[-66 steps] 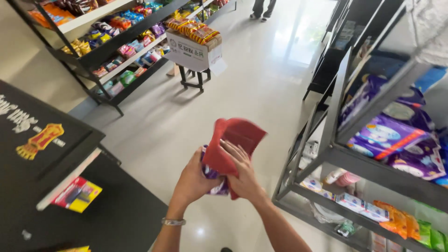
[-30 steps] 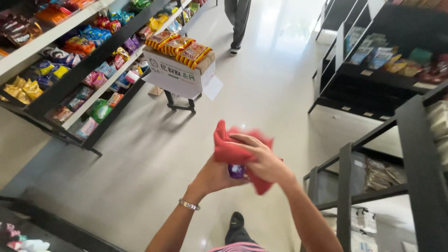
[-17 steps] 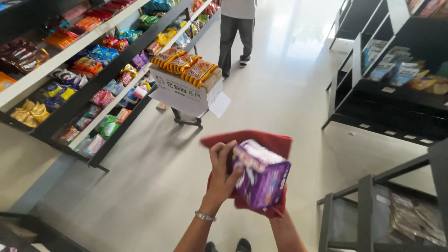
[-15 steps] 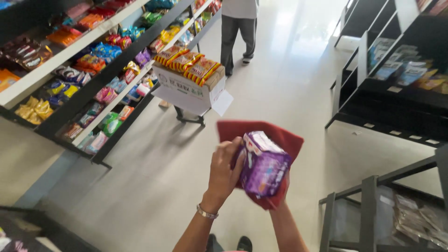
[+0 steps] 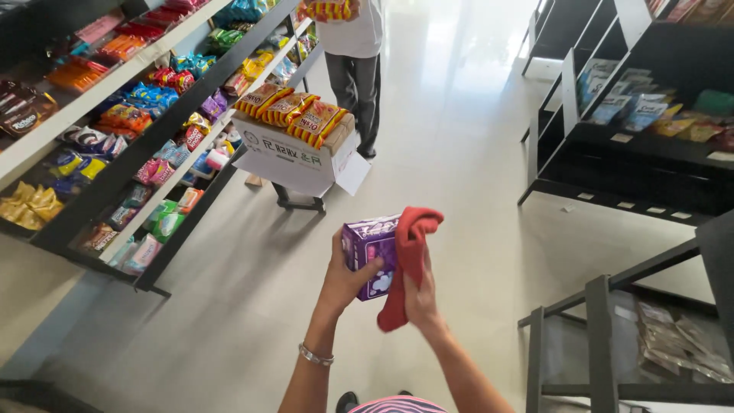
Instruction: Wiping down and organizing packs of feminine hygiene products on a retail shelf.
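At the centre of the view, the left hand [image 5: 345,277] grips a purple rectangular plastic-wrapped pack [image 5: 369,245] from its left side, fingers curled over its front and thumb across the lower face, while the right hand [image 5: 419,294] presses a red folded cloth [image 5: 407,256] against the pack's right side, the cloth draped over the pack's top corner and hanging down past it. At eleven o'clock from the pack stands a white cardboard box [image 5: 294,157] on a dark stand, topped with yellow-orange snack packets [image 5: 294,115], and just beyond it at twelve o'clock stands another person in grey trousers [image 5: 353,84]. Dark shelving stocked with colourful packets [image 5: 115,138] runs along the nine-to-eleven side, and dark metal racks [image 5: 612,153] stand at two to four o'clock on the pale tiled floor [image 5: 229,306].
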